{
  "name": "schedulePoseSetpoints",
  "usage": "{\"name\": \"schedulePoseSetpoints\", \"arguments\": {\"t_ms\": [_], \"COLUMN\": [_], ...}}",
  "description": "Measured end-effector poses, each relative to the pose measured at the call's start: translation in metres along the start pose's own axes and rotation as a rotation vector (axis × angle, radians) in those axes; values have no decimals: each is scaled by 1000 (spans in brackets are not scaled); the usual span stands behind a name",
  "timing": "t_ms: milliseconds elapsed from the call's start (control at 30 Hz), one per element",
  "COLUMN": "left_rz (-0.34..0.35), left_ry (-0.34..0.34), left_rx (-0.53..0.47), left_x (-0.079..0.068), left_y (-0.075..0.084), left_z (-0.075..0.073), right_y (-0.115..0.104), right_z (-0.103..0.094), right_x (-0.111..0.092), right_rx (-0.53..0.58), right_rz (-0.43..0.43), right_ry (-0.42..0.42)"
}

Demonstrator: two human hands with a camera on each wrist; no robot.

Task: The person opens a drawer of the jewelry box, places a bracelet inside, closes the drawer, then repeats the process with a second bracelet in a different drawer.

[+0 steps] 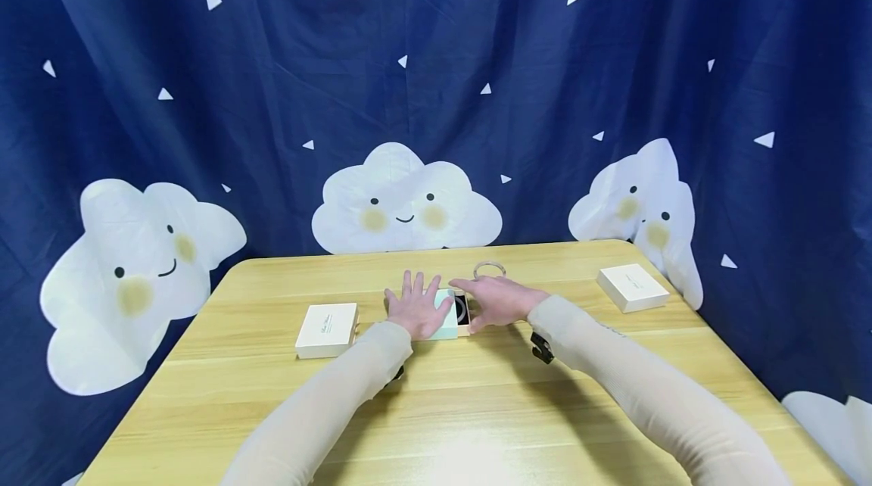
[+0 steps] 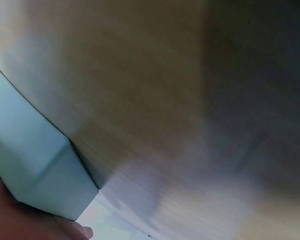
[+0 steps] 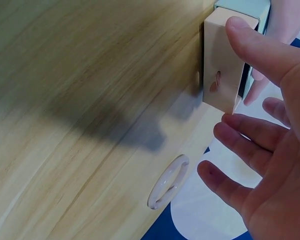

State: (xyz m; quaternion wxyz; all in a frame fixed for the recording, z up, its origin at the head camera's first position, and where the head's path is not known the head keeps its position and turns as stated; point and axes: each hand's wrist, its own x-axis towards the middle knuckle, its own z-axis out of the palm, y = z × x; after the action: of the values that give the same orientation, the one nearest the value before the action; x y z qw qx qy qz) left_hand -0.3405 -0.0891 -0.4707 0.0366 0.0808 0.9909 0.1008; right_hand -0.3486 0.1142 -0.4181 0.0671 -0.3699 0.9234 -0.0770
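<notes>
A mint-green box (image 1: 446, 330) lies on the table with its pale pink drawer (image 3: 222, 67) partly slid out to the right. Inside the drawer's dark interior shows a greyish ring-shaped bangle (image 1: 461, 309). My left hand (image 1: 414, 312) rests on the box with fingers spread. At the drawer's outer end is my right hand (image 1: 500, 300). Its thumb touches one edge of the drawer front, and its extended fingers lie beside the opposite corner. A clear, pale bangle (image 3: 154, 196) lies on the table just beyond that hand. In the left wrist view, part of the box (image 2: 50, 165) shows above the fingers.
A white lidded box (image 1: 327, 328) sits to the left on the wooden table (image 1: 436, 403). Another white box (image 1: 632, 287) is near the right edge. Behind the table hangs a dark blue curtain (image 1: 286, 92) with cloud faces.
</notes>
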Motion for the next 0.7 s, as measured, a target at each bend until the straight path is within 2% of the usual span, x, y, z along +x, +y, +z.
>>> {"name": "schedulePoseSetpoints", "arguments": {"t_ms": [300, 700], "left_rz": [-4, -1], "left_ry": [-1, 9], "left_rx": [18, -4], "left_x": [4, 1], "left_y": [-2, 0], "left_z": [6, 1], "right_y": [0, -4], "right_z": [4, 5], "right_x": [4, 6], "right_rx": [2, 35], "right_rz": [19, -9], "right_ry": [-10, -14]}}
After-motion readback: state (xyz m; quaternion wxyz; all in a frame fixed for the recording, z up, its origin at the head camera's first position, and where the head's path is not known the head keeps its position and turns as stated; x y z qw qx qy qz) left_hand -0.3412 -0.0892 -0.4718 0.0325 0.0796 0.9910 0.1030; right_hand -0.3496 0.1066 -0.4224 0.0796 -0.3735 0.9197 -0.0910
